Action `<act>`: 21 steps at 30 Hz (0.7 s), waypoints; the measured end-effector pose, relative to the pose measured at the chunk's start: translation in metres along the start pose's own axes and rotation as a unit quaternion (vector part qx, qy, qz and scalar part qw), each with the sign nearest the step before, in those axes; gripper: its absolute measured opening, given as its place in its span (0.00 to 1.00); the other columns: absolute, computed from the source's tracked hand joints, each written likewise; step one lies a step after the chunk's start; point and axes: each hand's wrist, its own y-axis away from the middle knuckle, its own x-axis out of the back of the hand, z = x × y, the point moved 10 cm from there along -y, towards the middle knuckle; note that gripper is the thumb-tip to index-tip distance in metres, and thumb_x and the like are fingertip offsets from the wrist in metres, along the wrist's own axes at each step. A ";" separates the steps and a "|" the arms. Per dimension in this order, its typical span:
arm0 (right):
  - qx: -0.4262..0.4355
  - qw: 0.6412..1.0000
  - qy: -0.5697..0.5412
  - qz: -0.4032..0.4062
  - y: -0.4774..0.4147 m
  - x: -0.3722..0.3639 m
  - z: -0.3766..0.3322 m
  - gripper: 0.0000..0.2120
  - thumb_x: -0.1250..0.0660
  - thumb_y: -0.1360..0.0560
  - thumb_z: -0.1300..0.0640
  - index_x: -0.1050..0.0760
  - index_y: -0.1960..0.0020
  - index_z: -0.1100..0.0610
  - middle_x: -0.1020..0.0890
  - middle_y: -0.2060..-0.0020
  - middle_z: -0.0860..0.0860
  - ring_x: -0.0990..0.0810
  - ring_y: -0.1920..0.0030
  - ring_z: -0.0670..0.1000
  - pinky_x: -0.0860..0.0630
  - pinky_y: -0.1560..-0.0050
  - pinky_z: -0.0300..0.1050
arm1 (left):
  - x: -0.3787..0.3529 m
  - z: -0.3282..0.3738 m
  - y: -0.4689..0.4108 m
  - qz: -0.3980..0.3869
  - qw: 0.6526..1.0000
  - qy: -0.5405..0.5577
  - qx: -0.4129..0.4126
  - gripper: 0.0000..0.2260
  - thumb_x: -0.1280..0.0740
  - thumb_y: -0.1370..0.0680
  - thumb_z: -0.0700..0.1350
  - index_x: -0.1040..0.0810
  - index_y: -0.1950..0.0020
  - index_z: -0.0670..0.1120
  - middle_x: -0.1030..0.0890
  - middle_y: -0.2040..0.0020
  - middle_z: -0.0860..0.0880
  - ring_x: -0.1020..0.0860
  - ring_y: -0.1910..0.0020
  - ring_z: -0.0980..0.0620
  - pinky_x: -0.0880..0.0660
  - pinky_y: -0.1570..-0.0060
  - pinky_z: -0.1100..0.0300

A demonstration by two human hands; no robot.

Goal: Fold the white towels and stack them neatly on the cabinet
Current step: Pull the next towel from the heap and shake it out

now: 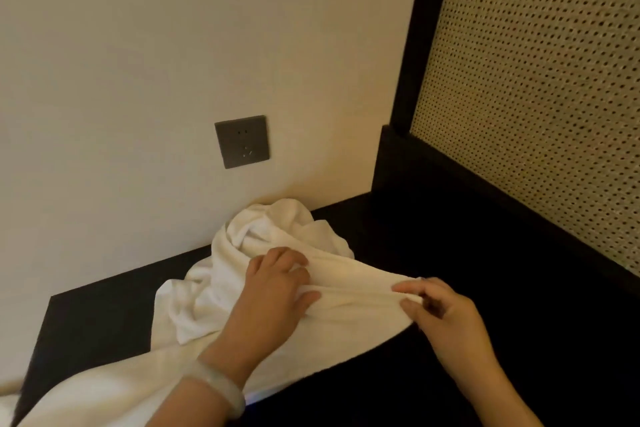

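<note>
The left hand, fingers curled, is gripping a fold of the crumpled white terry towel lying on the dark wooden cabinet; the right hand is pinching its edge.

Towel cut off bottom-left; cabinet front edge out of frame.

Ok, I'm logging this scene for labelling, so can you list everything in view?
white towels: count unclear, white, crumpled heap on the cabinet against the wall
cabinet: one, black, beneath the towels
wall socket: one, grey, on the wall above the heap
cane panel: one, beige in a black frame, right side
bracelet: one, pale, on the left wrist
left hand: one, gripping a towel fold
right hand: one, pinching the towel edge
</note>
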 end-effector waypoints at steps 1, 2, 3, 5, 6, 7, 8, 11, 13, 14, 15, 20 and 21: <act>0.001 1.000 0.014 0.016 0.001 0.006 0.003 0.14 0.30 0.24 0.63 0.17 0.56 0.43 0.22 0.56 0.38 0.22 0.55 0.40 0.29 0.52 0.35 | -0.008 -0.009 -0.005 -0.042 0.999 -0.008 -0.015 0.12 0.37 0.20 0.58 0.19 0.44 0.54 0.28 0.36 0.58 0.34 0.33 0.55 0.43 0.34 0.58; 0.004 0.999 0.022 0.032 0.001 0.010 0.004 0.13 0.29 0.24 0.63 0.17 0.56 0.44 0.22 0.55 0.38 0.23 0.54 0.38 0.30 0.52 0.34 | -0.013 -0.017 -0.011 -0.071 0.997 -0.022 -0.031 0.13 0.39 0.20 0.59 0.20 0.43 0.55 0.29 0.33 0.59 0.36 0.30 0.56 0.45 0.31 0.57; 0.006 0.998 0.029 0.048 0.002 0.015 0.004 0.13 0.29 0.25 0.63 0.17 0.56 0.45 0.22 0.55 0.37 0.23 0.53 0.37 0.31 0.51 0.31 | -0.014 -0.024 -0.017 -0.088 0.994 -0.038 -0.048 0.13 0.39 0.20 0.59 0.20 0.43 0.55 0.32 0.29 0.59 0.39 0.28 0.56 0.47 0.28 0.55; 0.012 0.996 0.040 0.074 0.003 0.021 0.003 0.12 0.27 0.26 0.63 0.17 0.58 0.44 0.21 0.56 0.38 0.23 0.52 0.37 0.30 0.53 0.26 | -0.011 -0.027 -0.032 -0.101 0.988 -0.065 -0.095 0.12 0.39 0.20 0.59 0.19 0.46 0.56 0.39 0.23 0.59 0.46 0.23 0.55 0.52 0.26 0.51; 0.017 0.996 0.041 0.083 0.003 0.024 0.002 0.13 0.26 0.27 0.62 0.17 0.59 0.43 0.20 0.57 0.40 0.22 0.53 0.38 0.30 0.54 0.25 | -0.010 -0.027 -0.041 -0.113 0.984 -0.074 -0.117 0.12 0.39 0.20 0.59 0.19 0.46 0.56 0.41 0.22 0.59 0.49 0.22 0.55 0.54 0.25 0.51; 0.021 0.995 0.040 0.091 0.003 0.026 0.001 0.13 0.25 0.29 0.62 0.16 0.60 0.42 0.20 0.57 0.41 0.22 0.54 0.40 0.30 0.53 0.25 | -0.010 -0.028 -0.051 -0.131 0.979 -0.081 -0.134 0.12 0.38 0.20 0.59 0.19 0.46 0.56 0.43 0.21 0.59 0.50 0.22 0.55 0.55 0.25 0.51; 0.023 0.994 0.041 0.099 0.003 0.028 -0.001 0.13 0.25 0.29 0.61 0.16 0.60 0.41 0.20 0.57 0.41 0.21 0.54 0.41 0.30 0.53 0.26 | -0.011 -0.029 -0.061 -0.153 0.973 -0.090 -0.147 0.12 0.38 0.20 0.59 0.19 0.46 0.56 0.42 0.22 0.58 0.50 0.22 0.54 0.56 0.25 0.51; 0.024 0.990 0.060 0.124 0.003 0.034 -0.002 0.14 0.24 0.31 0.61 0.16 0.61 0.40 0.21 0.57 0.39 0.22 0.52 0.40 0.30 0.51 0.28 | -0.017 -0.033 -0.091 -0.232 0.952 -0.117 -0.162 0.10 0.37 0.20 0.57 0.21 0.56 0.54 0.30 0.28 0.54 0.38 0.26 0.51 0.50 0.25 0.48; 0.028 0.986 0.077 0.142 0.004 0.038 -0.002 0.14 0.23 0.32 0.62 0.17 0.61 0.42 0.21 0.56 0.38 0.23 0.51 0.38 0.33 0.50 0.22 | -0.020 -0.036 -0.103 -0.281 0.940 -0.106 -0.161 0.11 0.36 0.20 0.55 0.26 0.60 0.53 0.23 0.41 0.52 0.28 0.38 0.50 0.41 0.29 0.48; 0.028 0.985 0.086 0.150 0.005 0.039 -0.002 0.13 0.23 0.32 0.62 0.17 0.61 0.42 0.21 0.55 0.37 0.23 0.50 0.37 0.35 0.50 0.20 | -0.021 -0.037 -0.108 -0.294 0.937 -0.093 -0.164 0.10 0.36 0.19 0.55 0.26 0.58 0.52 0.23 0.47 0.53 0.26 0.43 0.50 0.37 0.32 0.49; 0.027 0.983 0.091 0.155 0.005 0.041 0.000 0.13 0.23 0.32 0.62 0.17 0.60 0.43 0.20 0.55 0.37 0.24 0.50 0.37 0.35 0.49 0.20 | -0.022 -0.037 -0.112 -0.296 0.937 -0.079 -0.171 0.11 0.36 0.19 0.54 0.24 0.57 0.50 0.25 0.50 0.54 0.26 0.46 0.51 0.33 0.35 0.50; -0.014 0.981 0.062 0.182 0.001 0.050 0.010 0.11 0.26 0.28 0.61 0.18 0.59 0.43 0.19 0.55 0.36 0.23 0.51 0.34 0.29 0.52 0.28 | -0.023 -0.033 -0.114 -0.259 0.939 -0.016 -0.224 0.04 0.36 0.19 0.53 0.23 0.52 0.56 0.27 0.51 0.60 0.28 0.47 0.57 0.31 0.40 0.57; -0.022 0.980 0.058 0.188 0.000 0.051 0.012 0.11 0.26 0.28 0.60 0.18 0.59 0.43 0.20 0.55 0.35 0.23 0.51 0.32 0.30 0.53 0.28 | -0.025 -0.034 -0.111 -0.267 0.937 -0.009 -0.225 0.03 0.35 0.20 0.54 0.24 0.53 0.58 0.28 0.52 0.62 0.29 0.48 0.58 0.32 0.41 0.58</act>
